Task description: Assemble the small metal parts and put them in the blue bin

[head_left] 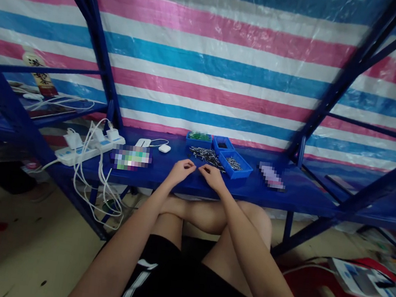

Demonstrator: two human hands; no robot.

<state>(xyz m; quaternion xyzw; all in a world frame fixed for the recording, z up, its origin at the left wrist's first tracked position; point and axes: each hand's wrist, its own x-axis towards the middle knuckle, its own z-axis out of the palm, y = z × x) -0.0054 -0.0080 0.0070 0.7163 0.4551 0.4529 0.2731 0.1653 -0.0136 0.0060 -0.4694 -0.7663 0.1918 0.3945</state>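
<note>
Over the front of the blue shelf top (166,173), my left hand (182,169) and my right hand (212,175) face each other with a small gap between them. Both are closed in a pinch of thumb and fingers; whatever they hold is too small to make out. Just beyond them lies a loose pile of small black and silver pieces (204,156). A blue bin (240,174) to the right of the pile holds slim silvery pieces. Behind are a bin with green pieces (199,141) and a smaller bin with dark pieces (222,145).
To the left lie a blurred-out phone (132,158), a white power strip (91,150) with tangled cables and a white charger case (164,148). Another blurred-out phone (271,176) is at the right. Blue frame posts (92,39) rise on both sides before a striped sheet (208,68).
</note>
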